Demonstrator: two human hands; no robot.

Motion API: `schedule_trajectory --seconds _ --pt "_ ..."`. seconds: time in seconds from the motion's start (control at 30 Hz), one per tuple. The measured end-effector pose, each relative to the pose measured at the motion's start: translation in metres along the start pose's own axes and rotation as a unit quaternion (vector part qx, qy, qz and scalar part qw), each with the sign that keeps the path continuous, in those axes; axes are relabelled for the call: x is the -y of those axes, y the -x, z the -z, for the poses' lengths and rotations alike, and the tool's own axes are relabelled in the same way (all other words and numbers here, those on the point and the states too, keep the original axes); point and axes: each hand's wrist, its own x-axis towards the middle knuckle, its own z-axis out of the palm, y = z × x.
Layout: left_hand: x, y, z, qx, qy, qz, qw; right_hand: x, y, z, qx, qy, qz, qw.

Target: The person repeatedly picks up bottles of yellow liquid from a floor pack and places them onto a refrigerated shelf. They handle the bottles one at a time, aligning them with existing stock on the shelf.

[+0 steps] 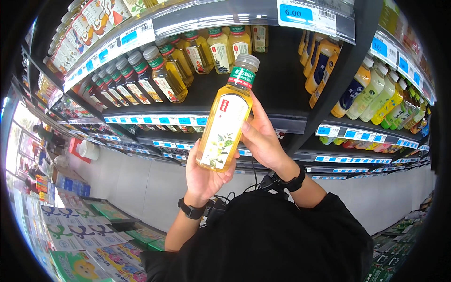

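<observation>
A plastic bottle of yellow tea (227, 120) is tilted in front of the shelf, its grey cap up and to the right. The white label with a flower print faces me, and a green band wraps the neck. My left hand (208, 172) cups the bottle's lower end. Higher up, my right hand (262, 137) grips its right side, with the thumb on the front edge. Behind it, similar tea bottles (220, 49) stand on the black shelf (275, 84), with darker ones (128, 81) in a row at the left.
Orange drink bottles (322, 63) stand right of the shelf gap, beside an upright divider (322, 105). Price-tag rails (155, 120) edge the shelves. Boxed goods (81, 225) are stacked behind at lower left. A white bucket (88, 149) stands on the grey floor (141, 183). People are far left.
</observation>
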Motion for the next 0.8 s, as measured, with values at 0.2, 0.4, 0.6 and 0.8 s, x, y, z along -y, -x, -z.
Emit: schedule_trajectory --seconds 0.2,0.4,0.6,0.8 --pt "-0.006 0.008 0.009 -0.009 -0.144 -0.025 0.989 -0.004 0.003 0.004 -0.019 -0.014 -0.012 1.0" --pt "0.002 0.008 0.015 -0.156 -0.362 -0.099 0.914 -0.015 0.005 -0.001 -0.05 0.034 0.007 0.998" --pt "0.004 0.011 0.014 -0.169 -0.354 -0.091 0.916 -0.016 -0.004 -0.001 -0.06 0.021 -0.005 0.998" --pt "0.001 0.017 0.013 -0.167 -0.434 -0.153 0.872 0.014 -0.033 0.004 -0.09 0.115 0.118 0.982"
